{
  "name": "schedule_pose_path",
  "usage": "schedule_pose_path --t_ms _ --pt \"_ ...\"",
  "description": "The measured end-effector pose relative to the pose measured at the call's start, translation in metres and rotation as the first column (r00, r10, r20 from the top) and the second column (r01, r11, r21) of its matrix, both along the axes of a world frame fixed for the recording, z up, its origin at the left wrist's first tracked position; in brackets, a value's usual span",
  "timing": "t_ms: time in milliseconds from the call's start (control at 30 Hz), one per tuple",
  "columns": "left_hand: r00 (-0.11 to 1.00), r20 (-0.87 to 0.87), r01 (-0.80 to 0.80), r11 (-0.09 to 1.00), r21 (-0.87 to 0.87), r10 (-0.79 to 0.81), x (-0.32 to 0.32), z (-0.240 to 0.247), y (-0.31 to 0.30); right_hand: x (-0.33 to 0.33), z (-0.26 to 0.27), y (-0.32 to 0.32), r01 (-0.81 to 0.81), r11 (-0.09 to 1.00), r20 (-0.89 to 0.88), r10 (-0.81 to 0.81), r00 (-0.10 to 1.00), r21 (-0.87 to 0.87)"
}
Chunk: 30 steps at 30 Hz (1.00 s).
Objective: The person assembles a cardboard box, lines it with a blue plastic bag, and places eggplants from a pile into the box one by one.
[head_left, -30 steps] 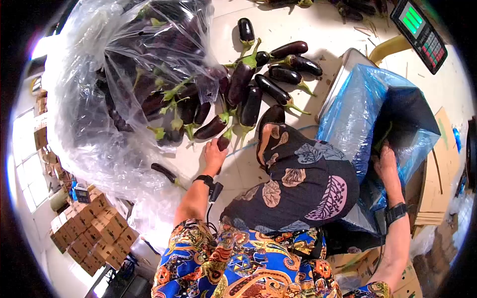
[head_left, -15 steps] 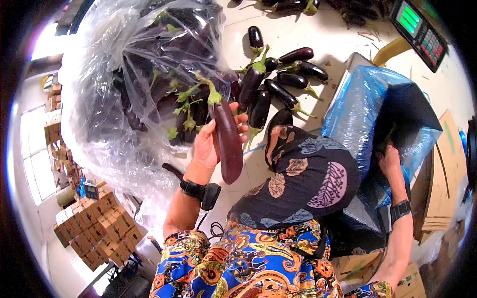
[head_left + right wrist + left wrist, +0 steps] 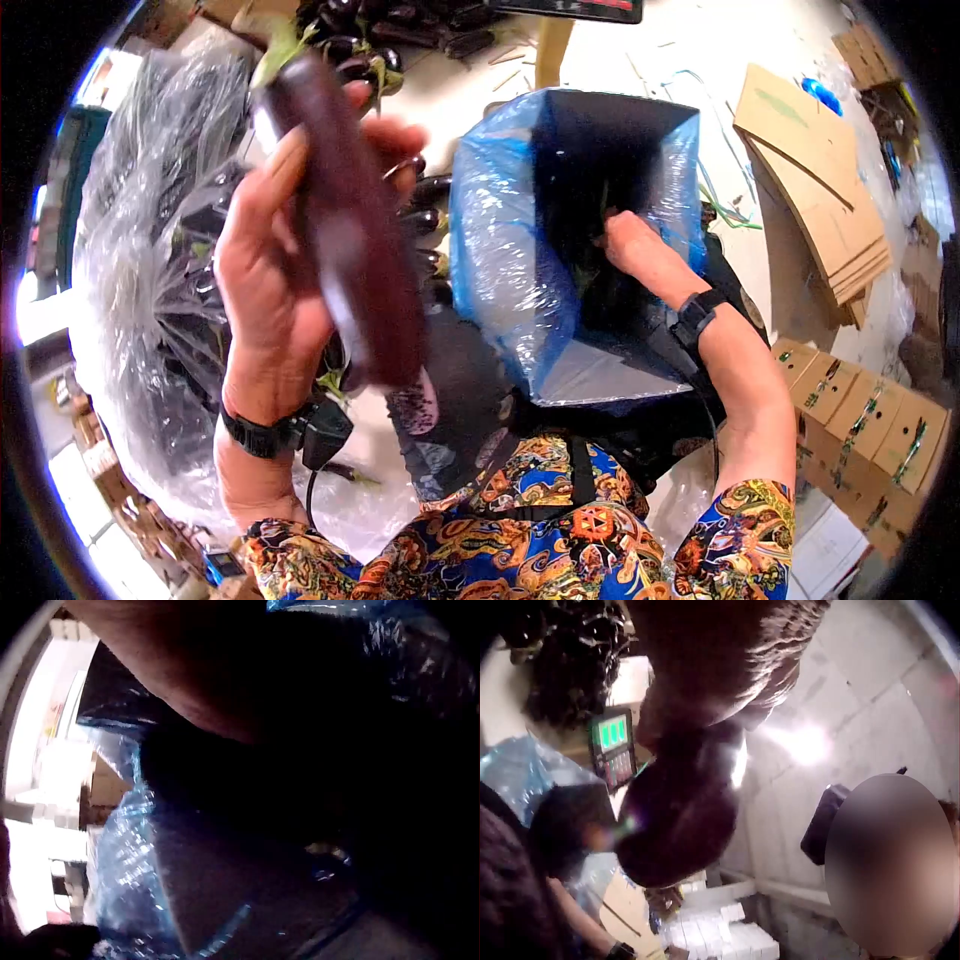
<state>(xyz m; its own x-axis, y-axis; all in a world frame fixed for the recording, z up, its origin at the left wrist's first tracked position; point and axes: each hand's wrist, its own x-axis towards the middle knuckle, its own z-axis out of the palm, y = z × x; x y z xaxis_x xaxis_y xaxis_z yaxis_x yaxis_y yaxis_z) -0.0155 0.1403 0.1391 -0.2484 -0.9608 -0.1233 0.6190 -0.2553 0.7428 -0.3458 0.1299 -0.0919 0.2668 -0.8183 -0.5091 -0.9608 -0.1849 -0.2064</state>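
Observation:
In the head view my left hand [image 3: 275, 260] grips a long dark purple eggplant [image 3: 355, 225] round its middle, raised close to the camera and blurred by motion. Its green stem points up and its thick end down. The left wrist view shows that eggplant's rounded end [image 3: 682, 832] below the hand. Over on the right, my right hand [image 3: 640, 245] reaches into a blue plastic bag [image 3: 500, 240] that lines a dark opening. A thin green stem [image 3: 605, 195] shows beside its fingers, whose tips are lost in the shadow; I cannot tell whether they hold something.
A clear plastic sack [image 3: 140, 280] of eggplants fills the left side. More eggplants [image 3: 430, 25] lie at the back of the table. The scale's display [image 3: 613, 742] stands behind the bag. Flat cardboard sheets [image 3: 810, 180] and cardboard boxes [image 3: 870, 430] are at the right.
My left hand has picked an eggplant from beside the sack and lifted it high towards the camera. The head view has turned right towards the bag. My right hand has stayed in the bag.

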Motion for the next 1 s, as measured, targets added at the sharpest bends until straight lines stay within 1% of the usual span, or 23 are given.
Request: schedule_pose_path --t_ms 67,100,133,167,233,267,300,333,367,400,433,500,533,600,633,700,733,767,833,900,933,967,1000 --pt "0.974 0.225 -0.023 0.998 0.065 0.008 -0.045 0.014 -0.015 0.006 0.002 -0.005 -0.02 0.998 -0.071 0.025 0.997 0.065" --pt "0.979 0.128 0.144 0.981 0.132 -0.161 -0.056 0.004 -0.02 0.001 -0.003 -0.003 -0.044 0.999 -0.003 0.044 0.999 0.018" --pt "0.967 0.195 0.127 0.972 0.196 -0.166 -0.076 -0.006 -0.021 -0.006 -0.014 0.0 -0.068 0.997 0.062 0.069 0.996 -0.03" --pt "0.949 0.165 0.225 0.944 0.241 -0.269 -0.092 -0.017 -0.024 -0.013 -0.026 0.004 -0.089 0.993 0.123 0.098 0.988 -0.077" --pt "0.884 0.201 0.366 0.892 0.263 -0.422 -0.118 -0.059 -0.028 -0.023 -0.064 0.012 -0.026 0.99 0.385 0.077 0.92 -0.135" --pt "0.831 0.349 0.36 0.897 0.256 -0.433 -0.127 -0.08 -0.027 -0.014 -0.037 0.011 0.054 0.997 0.493 -0.019 0.87 -0.057" --pt "0.827 0.404 0.309 0.916 0.255 -0.391 -0.14 -0.097 -0.022 -0.004 -0.007 0.011 0.128 0.991 0.591 -0.12 0.798 0.029" --pt "0.748 0.508 0.312 0.902 0.297 -0.426 -0.147 -0.105 -0.019 0.007 0.024 0.01 0.191 0.975 0.671 -0.219 0.709 0.116" --pt "0.731 0.544 0.308 0.911 0.274 -0.411 -0.153 -0.125 -0.015 0.004 0.031 0.011 0.197 0.97 0.662 -0.243 0.709 0.144" --pt "0.713 0.579 0.306 0.919 0.25 -0.395 -0.157 -0.139 -0.014 0.004 0.033 0.013 0.19 0.969 0.607 -0.247 0.755 0.157" --pt "0.68 0.593 0.314 0.902 0.297 -0.432 -0.157 -0.152 -0.012 0.003 0.035 0.013 0.173 0.971 0.53 -0.235 0.815 0.165" --pt "0.615 0.611 0.318 0.866 0.385 -0.497 -0.154 -0.159 -0.01 0.003 0.039 0.008 0.129 0.971 0.323 -0.19 0.927 0.201" --pt "0.591 0.615 0.332 0.852 0.404 -0.522 -0.153 -0.163 -0.009 0.005 0.041 0.004 0.118 0.967 0.242 -0.173 0.955 0.227" --pt "0.546 0.622 0.346 0.827 0.443 -0.561 -0.147 -0.167 -0.005 0.009 0.047 -0.005 0.107 0.957 0.156 -0.153 0.976 0.269" --pt "0.559 0.564 0.361 0.791 0.494 -0.608 -0.143 -0.181 -0.003 0.01 0.052 -0.01 0.1 0.957 0.151 -0.145 0.978 0.271" --pt "0.43 0.69 0.458 0.799 0.389 -0.583 -0.14 -0.183 -0.005 0.013 0.062 -0.015 0.079 0.967 0.176 -0.124 0.977 0.244" --pt "0.39 0.71 0.473 0.789 0.393 -0.587 -0.143 -0.189 -0.005 0.013 0.067 -0.015 0.061 0.973 0.2 -0.107 0.974 0.221" --pt "0.349 0.728 0.487 0.778 0.396 -0.589 -0.146 -0.196 -0.005 0.006 0.047 -0.011 0.053 0.98 0.243 -0.1 0.965 0.194" --pt "0.251 0.768 0.501 0.758 0.418 -0.589 -0.151 -0.204 -0.005 -0.001 0.038 -0.005 0.048 0.987 0.287 -0.092 0.953 0.155" --pt "0.415 0.654 0.482 0.762 0.433 -0.633 -0.152 -0.211 -0.007 0.002 0.052 -0.002 0.045 0.991 0.3 -0.081 0.951 0.124" --pt "0.607 0.472 0.467 0.768 0.439 -0.639 -0.151 -0.214 -0.008 0.002 0.059 -0.004 0.061 0.998 0.27 -0.059 0.961 0.003" --pt "0.756 0.255 0.456 0.764 0.456 -0.603 -0.15 -0.217 -0.007 0.002 0.07 -0.003 0.076 0.991 0.237 -0.048 0.97 -0.111" --pt "0.834 0.145 0.405 0.769 0.494 -0.532 -0.149 -0.2 -0.008 0.0 0.086 -0.002 0.089 0.971 0.202 -0.044 0.978 -0.221"
